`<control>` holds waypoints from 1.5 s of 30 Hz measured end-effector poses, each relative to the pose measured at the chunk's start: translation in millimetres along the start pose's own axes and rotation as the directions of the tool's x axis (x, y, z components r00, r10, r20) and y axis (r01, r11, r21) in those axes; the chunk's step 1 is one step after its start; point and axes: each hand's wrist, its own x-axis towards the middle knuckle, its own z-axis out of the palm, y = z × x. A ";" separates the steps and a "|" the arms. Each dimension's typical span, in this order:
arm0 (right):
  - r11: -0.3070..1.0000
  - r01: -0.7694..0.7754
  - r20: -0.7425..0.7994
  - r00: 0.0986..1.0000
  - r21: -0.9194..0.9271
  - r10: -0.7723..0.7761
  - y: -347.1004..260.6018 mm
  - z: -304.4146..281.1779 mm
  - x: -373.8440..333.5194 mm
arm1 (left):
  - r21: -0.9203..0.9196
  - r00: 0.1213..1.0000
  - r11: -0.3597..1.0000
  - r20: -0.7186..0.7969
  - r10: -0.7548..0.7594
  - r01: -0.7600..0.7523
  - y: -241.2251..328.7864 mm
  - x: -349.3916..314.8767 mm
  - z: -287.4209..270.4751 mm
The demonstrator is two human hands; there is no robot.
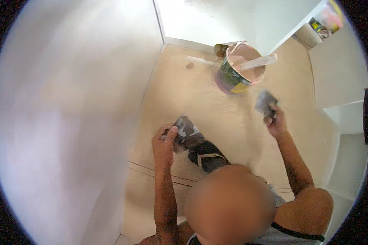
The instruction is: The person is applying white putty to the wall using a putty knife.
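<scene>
Fingers (162, 130) of the left hand (162, 143) are pinching a smeared blade (186, 132) by its left edge, near a foot (212, 158). The right hand (277, 122) is gripping a blurred blade (265, 102), fingers curling around it, near the bucket (229, 77). That is standing on the floor (192, 90), holding pink paste (255, 74) and a paddle (257, 62).
</scene>
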 end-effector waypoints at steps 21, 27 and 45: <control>0.977 0.068 0.551 0.817 0.202 -0.171 15.0 33.7 306.3 | -0.624 0.899 0.724 -0.076 -0.431 0.295 5.4 -0.1 22.9; 0.994 0.025 0.732 0.675 0.108 -0.096 11.1 55.2 236.7 | -0.816 0.887 0.547 -0.099 -0.451 0.187 24.8 -3.7 63.7; 0.713 0.582 0.017 0.770 0.391 -0.638 -177.1 -9.6 132.5 | -0.921 0.987 0.372 0.066 -0.146 0.116 60.0 57.2 104.2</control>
